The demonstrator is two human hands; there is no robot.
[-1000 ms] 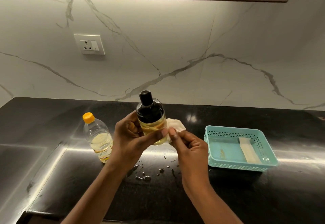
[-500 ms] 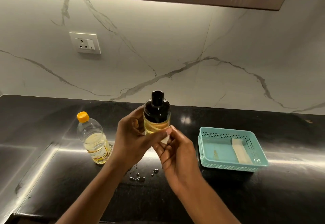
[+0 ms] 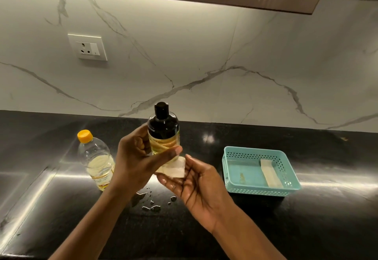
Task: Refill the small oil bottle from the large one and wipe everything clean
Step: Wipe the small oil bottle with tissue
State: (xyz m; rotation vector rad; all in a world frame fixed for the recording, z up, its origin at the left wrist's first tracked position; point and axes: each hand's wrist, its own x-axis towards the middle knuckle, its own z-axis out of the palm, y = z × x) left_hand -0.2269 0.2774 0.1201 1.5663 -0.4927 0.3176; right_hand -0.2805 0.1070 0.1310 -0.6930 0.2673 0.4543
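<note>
My left hand [image 3: 135, 161] holds the small oil bottle [image 3: 163, 133] upright above the black counter [image 3: 266, 229]; it has a black cap and dark top, with yellow oil in its clear lower part. My right hand [image 3: 196, 188] is palm up just below the bottle's base, with a folded white cloth [image 3: 173, 168] lying on its fingers under the bottle. The large oil bottle [image 3: 96, 159], clear with an orange cap and partly filled, stands on the counter to the left. Several oil drops [image 3: 152, 203] lie on the counter beneath my hands.
A teal plastic basket [image 3: 257, 153] stands on the counter to the right, with a pale strip [image 3: 270, 174] lying inside. A marble wall with a socket [image 3: 88, 48] rises behind. A cabinet hangs overhead.
My right hand with the cloth moved from the bottle's side down under its base and turned palm up. The bottle stayed upright in my left hand.
</note>
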